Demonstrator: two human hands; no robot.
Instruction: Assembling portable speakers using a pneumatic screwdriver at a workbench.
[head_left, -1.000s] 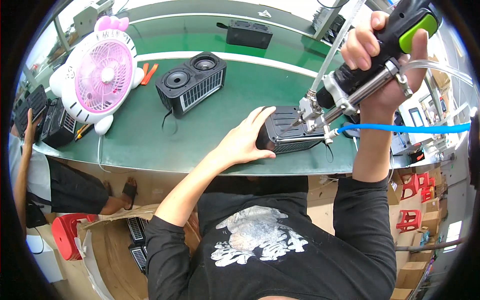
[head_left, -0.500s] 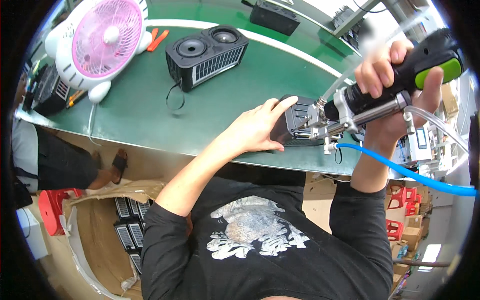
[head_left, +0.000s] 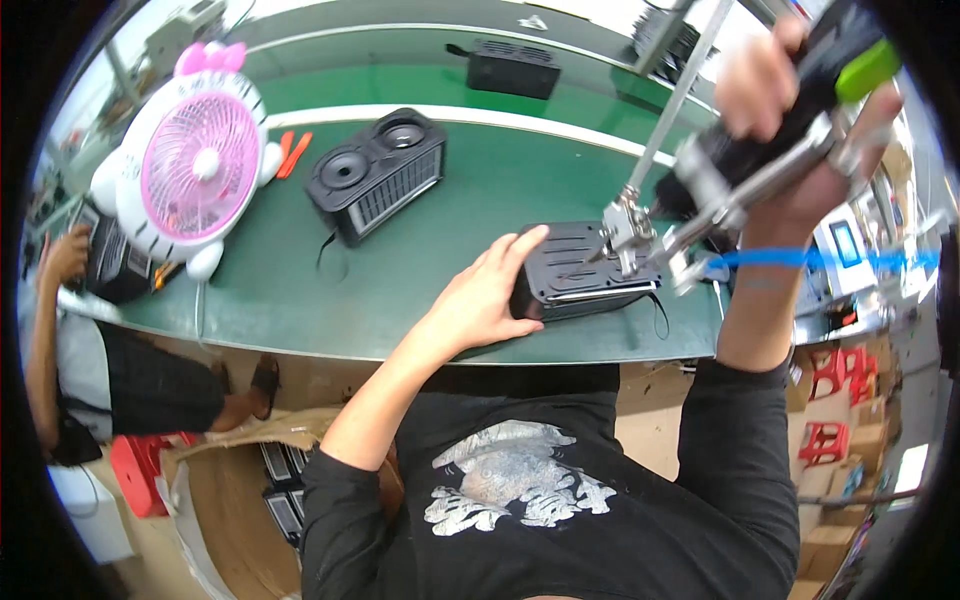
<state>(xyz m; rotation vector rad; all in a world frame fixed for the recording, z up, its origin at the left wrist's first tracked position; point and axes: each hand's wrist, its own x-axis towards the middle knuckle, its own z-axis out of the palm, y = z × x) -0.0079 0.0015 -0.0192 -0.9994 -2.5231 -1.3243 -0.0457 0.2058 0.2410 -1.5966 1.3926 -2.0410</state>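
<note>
My left hand (head_left: 487, 298) grips the left end of a black box-shaped speaker (head_left: 585, 258) near the table's front edge, thumb on the near side and fingers over the far edge. The speaker's slotted face points up, and a thin cord loop hangs at its right end. My right hand (head_left: 765, 95), smeared by motion, is wrapped round a black and green power screwdriver (head_left: 735, 165). Its metal nose (head_left: 630, 235) stands over the right part of the speaker; whether the tip touches cannot be made out. A blue hose and a clear tube run from the tool.
On the green table (head_left: 450, 240) stand a second speaker (head_left: 378, 178), a pink and white fan (head_left: 195, 160) and orange-handled tool (head_left: 293, 155). Another speaker (head_left: 512, 70) lies farther back. At left, a co-worker's hand (head_left: 68, 252) touches a black unit. Below, a carton (head_left: 215, 500) holds several units.
My view has shifted, so the table items appear lower and left. The screwdriver has moved and blurred, and more of the speaker's top shows. A co-worker's hand has come into view at left.
</note>
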